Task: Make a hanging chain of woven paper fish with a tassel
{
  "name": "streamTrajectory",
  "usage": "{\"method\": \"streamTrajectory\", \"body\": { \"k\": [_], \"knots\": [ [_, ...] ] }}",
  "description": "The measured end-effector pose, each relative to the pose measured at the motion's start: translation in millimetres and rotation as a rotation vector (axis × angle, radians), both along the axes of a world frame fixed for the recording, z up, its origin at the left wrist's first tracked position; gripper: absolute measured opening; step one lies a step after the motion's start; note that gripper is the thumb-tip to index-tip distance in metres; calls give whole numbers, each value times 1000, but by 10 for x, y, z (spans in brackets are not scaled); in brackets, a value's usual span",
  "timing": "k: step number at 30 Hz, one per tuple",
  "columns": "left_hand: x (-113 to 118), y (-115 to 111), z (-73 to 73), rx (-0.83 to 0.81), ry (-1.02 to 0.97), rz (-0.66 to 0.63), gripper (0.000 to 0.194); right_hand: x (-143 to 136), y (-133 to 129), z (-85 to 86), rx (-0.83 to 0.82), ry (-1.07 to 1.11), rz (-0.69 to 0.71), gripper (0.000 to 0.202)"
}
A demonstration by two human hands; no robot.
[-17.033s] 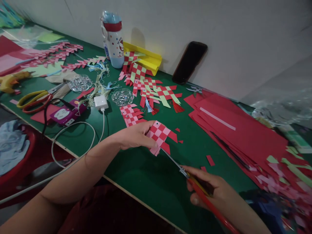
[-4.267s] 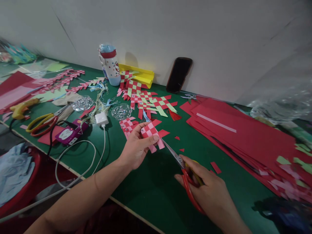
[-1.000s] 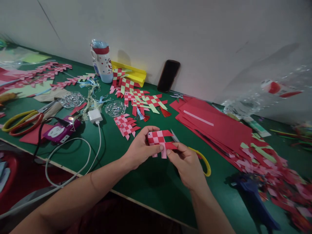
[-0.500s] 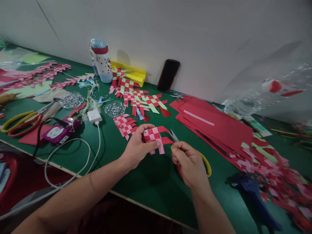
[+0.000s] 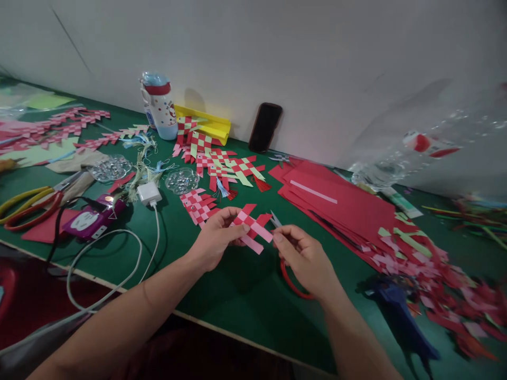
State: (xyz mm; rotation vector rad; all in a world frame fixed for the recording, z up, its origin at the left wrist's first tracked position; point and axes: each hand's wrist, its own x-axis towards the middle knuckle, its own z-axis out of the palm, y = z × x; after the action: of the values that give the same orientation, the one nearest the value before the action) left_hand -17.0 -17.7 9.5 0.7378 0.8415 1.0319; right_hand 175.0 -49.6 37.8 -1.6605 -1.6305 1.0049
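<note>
My left hand pinches a woven paper fish in red and pink, its strip ends fanning to the right. My right hand is closed around scissors; a red handle loop hangs below the palm and the blades point up past the fingers. The right thumb and fingertip meet the end of a pink strip of the fish. Behind my left hand lie red and pink paper fish. Farther back is a pile of woven fish in red, pink and green, some with tassels.
Red paper sheets lie right of centre, with paper scraps and a blue glue gun nearer. A phone leans on the wall. A white charger, purple device, bottle and larger scissors are left.
The fish has turned in my left hand, so its pink strips now point right and down. My right fingertips have come to a strip end. The scissors have swung, showing the red loop.
</note>
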Motion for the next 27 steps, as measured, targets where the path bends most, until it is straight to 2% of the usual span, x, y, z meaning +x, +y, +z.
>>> {"method": "streamTrajectory", "body": {
  "k": [3, 6, 9, 13, 18, 20, 23, 25, 27],
  "knots": [
    [-20, 18, -3, -23, 19, 14, 30, 254, -27, -13, 51, -342, 67, 33],
    [-21, 34, -5, -53, -12, 15, 29, 510, -121, -154, 153, -680, 95, 37],
    [-14, 48, -29, -56, -56, 4, 29, 644, -212, -283, 126, -794, 81, 52],
    [-15, 61, -63, -48, -71, -27, 36, 603, -224, -276, 57, -791, 36, 55],
    [-40, 72, -42, -82, -40, 7, 34, 607, -178, -248, -20, -649, -104, 52],
    [-52, 80, -24, -83, -44, 32, 31, 661, -185, -258, 10, -439, -201, 52],
    [-67, 100, 0, -60, -85, 76, 30, 712, -199, -211, 97, 53, -302, 65],
    [-77, 114, 9, -34, -102, 101, 32, 701, -187, -140, 97, 271, -288, 80],
    [-89, 126, 8, -3, -93, 131, 35, 663, -152, -74, 88, 274, -223, 85]
  ]
}}
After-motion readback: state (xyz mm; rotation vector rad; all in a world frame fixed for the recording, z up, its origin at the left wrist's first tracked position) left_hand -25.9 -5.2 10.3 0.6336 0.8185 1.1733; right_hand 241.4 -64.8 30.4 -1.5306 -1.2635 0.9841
